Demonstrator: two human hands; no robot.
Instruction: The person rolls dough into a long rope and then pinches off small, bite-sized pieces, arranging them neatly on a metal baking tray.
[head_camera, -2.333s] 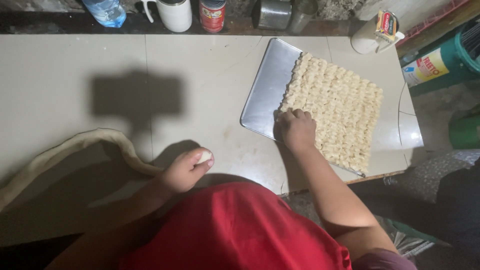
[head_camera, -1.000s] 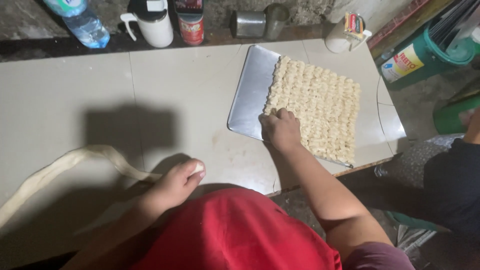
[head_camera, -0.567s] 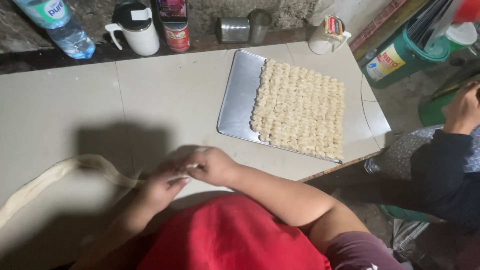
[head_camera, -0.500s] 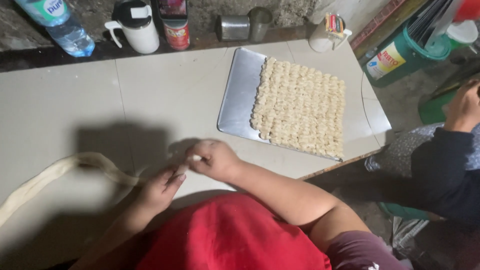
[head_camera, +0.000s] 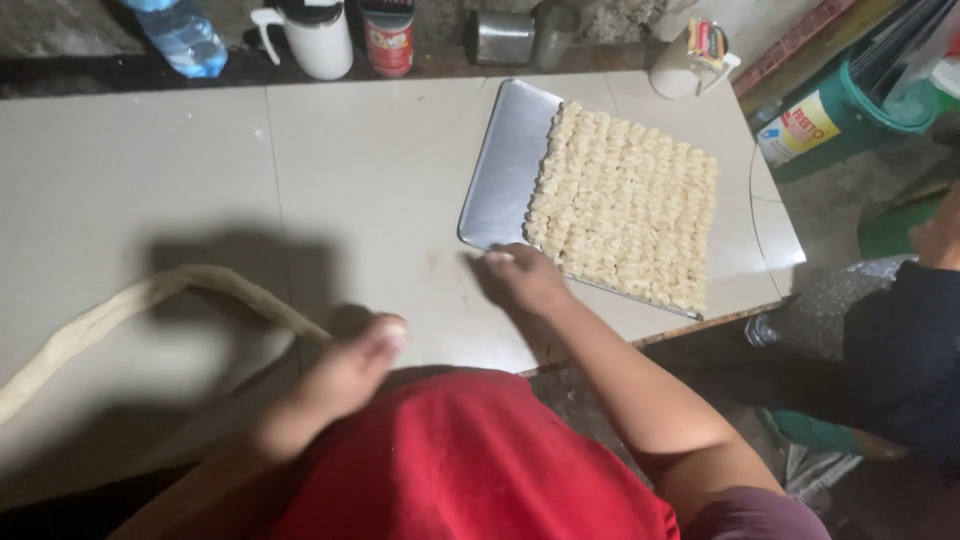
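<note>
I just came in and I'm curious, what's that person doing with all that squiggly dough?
A person in red stands at a pale table. Their left hand holds the end of a long dough rope. Their right hand reaches to the near corner of a metal tray, seemingly with a small bit of dough. The tray is mostly covered with rows of small twisted dough pieces.

A pale tiled worktop (head_camera: 200, 180) is seen from above, crossed by thin grout lines and darkened by a heavy shadow at its near left. A dark ledge (head_camera: 100, 75) is set along its far edge against a rough grey wall (head_camera: 620, 15). A grey, speckled concrete floor (head_camera: 830, 220) is seen beyond the worktop's right edge. The scene is dimly lit.
</note>
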